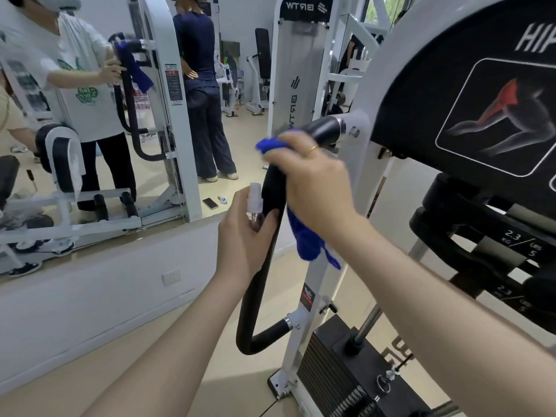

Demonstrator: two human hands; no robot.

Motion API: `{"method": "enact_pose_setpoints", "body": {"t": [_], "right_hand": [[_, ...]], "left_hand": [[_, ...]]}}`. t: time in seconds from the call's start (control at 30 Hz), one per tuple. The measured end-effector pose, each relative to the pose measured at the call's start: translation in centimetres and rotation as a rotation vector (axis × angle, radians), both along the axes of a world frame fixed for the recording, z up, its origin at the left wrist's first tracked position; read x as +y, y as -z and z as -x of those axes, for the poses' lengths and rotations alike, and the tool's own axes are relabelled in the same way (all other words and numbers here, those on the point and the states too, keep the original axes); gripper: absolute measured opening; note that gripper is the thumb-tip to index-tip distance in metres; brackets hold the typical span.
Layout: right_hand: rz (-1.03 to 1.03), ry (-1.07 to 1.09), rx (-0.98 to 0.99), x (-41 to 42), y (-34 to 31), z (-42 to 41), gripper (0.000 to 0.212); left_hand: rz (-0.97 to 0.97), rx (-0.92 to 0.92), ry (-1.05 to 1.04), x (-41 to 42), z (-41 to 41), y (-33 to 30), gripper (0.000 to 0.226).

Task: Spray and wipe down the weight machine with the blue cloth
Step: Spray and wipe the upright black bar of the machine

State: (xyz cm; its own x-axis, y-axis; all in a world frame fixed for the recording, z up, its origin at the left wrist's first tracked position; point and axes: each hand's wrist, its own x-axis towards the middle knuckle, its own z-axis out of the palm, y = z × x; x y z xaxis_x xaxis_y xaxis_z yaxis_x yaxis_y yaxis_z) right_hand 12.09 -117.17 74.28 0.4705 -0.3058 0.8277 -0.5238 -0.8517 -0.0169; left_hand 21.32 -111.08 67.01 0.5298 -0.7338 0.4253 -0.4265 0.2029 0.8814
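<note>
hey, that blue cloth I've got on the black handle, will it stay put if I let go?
Probably not. The blue cloth hangs limp below the right hand, so it looks floppy and light. The padded black handle runs steeply downward, so the cloth would likely slide off.

The room is bright and evenly lit, with daylight entering through a window [379,10] at the top right and only faint, soft shadows on the pale floor [186,353]. The wide-angle lens bends straight lines near the edges, stretching the forearms at the bottom. The mirror [99,115] reflection looks slightly hazy, and distant objects there are soft.
</note>
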Motion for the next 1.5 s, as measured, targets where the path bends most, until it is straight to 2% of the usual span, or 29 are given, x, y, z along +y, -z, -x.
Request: {"method": "enact_pose_setpoints", "body": {"t": [0.07,0.1,0.17,0.23,0.33,0.4,0.5,0.57,0.63,0.7,0.8,0.9,1.0,1.1,1.17,1.2,1.27,1.33,1.43,1.5], "right_hand": [[0.072,-0.014,0.102,0.0,0.3,0.6,0.037],[0.076,0.007,0.073,-0.5,-0.3,1.0,0.038],[-0.032,0.095,-0.131,-2.2,-2.0,2.2,0.039],[-0.250,0.190,-0.294,-3.7,-2.9,2.9,0.045],[-0.402,0.073,-0.476,-3.1,-2.0,1.7,0.046],[-0.306,-0.021,-0.434,-1.6,-0.4,0.5,0.043],[-0.086,-0.142,-0.092,0.7,1.8,0.1,0.039],[0.080,-0.101,0.047,-0.2,1.3,1.0,0.033],[0.052,-0.008,-0.039,-1.5,-0.7,1.6,0.033],[-0.134,0.096,-0.210,-2.5,-2.4,2.2,0.040],[-0.174,0.083,-0.276,-2.0,-1.2,1.1,0.039],[-0.020,-0.015,-0.162,-0.6,2.7,-0.5,0.030],[0.018,-0.024,0.111,0.8,8.3,-1.5,0.033],[-0.042,-0.068,0.342,2.2,15.2,-0.8,0.031],[-0.143,-0.110,0.480,3.3,18.5,-0.2,0.038],[-0.202,-0.106,0.545,3.4,19.2,-0.1,0.040],[-0.302,-0.070,0.624,3.5,18.9,-0.5,0.030],[-0.234,-0.097,0.441,3.4,16.6,-0.7,0.028],[0.083,0.032,0.042,1.9,9.7,-0.8,0.023],[0.176,0.084,-0.082,1.1,6.6,-0.9,0.019]], "left_hand": [[0.028,0.095,-0.037,0.2,0.4,0.5,0.023],[0.033,0.153,-0.040,0.3,0.5,0.8,0.023],[0.023,0.243,-0.034,0.2,0.2,1.0,0.021],[0.004,0.313,-0.019,0.2,-0.1,1.0,0.021],[-0.002,0.344,0.008,0.2,0.0,0.9,0.018],[-0.001,0.361,0.017,0.3,0.0,0.9,0.017],[0.036,0.419,0.074,0.9,0.0,1.1,0.014],[0.008,0.391,0.083,1.6,0.1,1.3,0.014],[-0.064,0.298,0.044,2.6,-0.1,1.8,0.019],[-0.118,0.224,0.020,3.7,-0.4,2.4,0.022],[-0.141,0.211,-0.004,4.7,-0.8,3.3,0.020],[-0.151,0.221,-0.007,4.9,-1.0,3.9,0.018],[-0.140,0.236,0.006,5.3,-1.1,5.0,0.022],[-0.167,0.260,-0.004,6.3,-1.1,6.7,0.022],[-0.207,0.264,0.011,7.2,-1.1,7.9,0.023],[-0.223,0.255,0.018,7.5,-1.3,8.3,0.024],[-0.244,0.246,0.007,8.1,-1.4,9.1,0.024],[-0.243,0.255,-0.027,8.4,-1.4,9.6,0.024],[-0.286,0.286,-0.052,7.9,-1.7,9.8,0.025],[-0.319,0.363,-0.018,7.3,-1.6,9.8,0.028]]}}
